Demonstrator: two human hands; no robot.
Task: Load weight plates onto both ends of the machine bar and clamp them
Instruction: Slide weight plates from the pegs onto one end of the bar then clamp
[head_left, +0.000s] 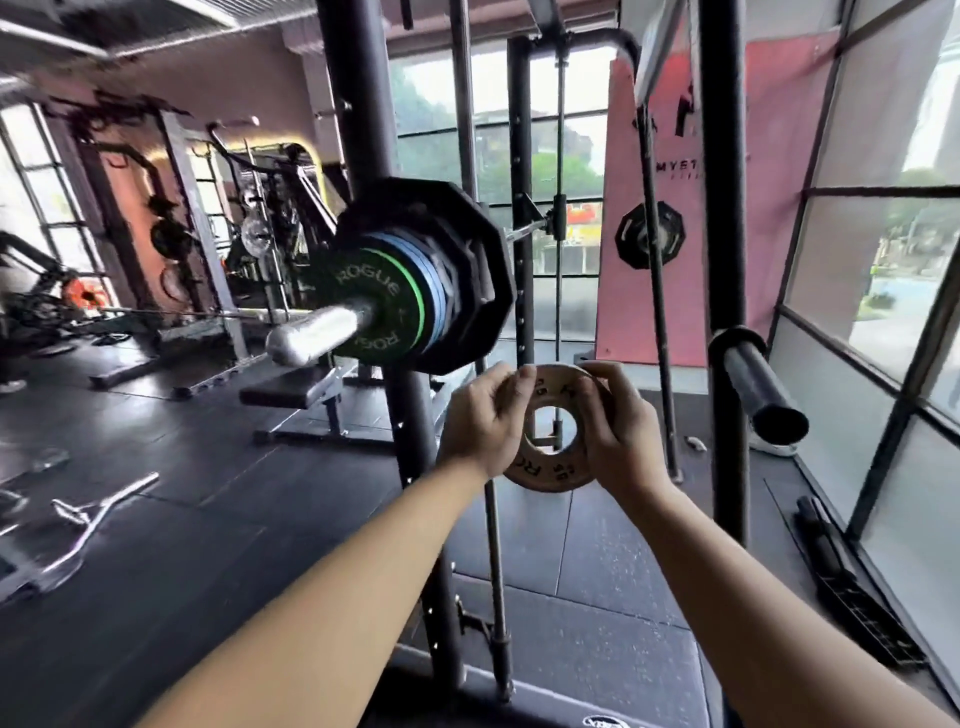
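Gripping the small plate (540, 475) by opposite edges, with the left hand (480, 421) and the right hand (618, 431) both curled round its rim. Holding it upright, below and to the right of the bar end (311, 335), not yet touching it. Probably calling next for raising the plate, lining its hole up squarely with the bar end, then sliding it flat against the green-rimmed plate (384, 296) already loaded. Keeping both hands on the rim, clear of the inner face, to avoid pinching; leaving bare bar outside for the clamp.
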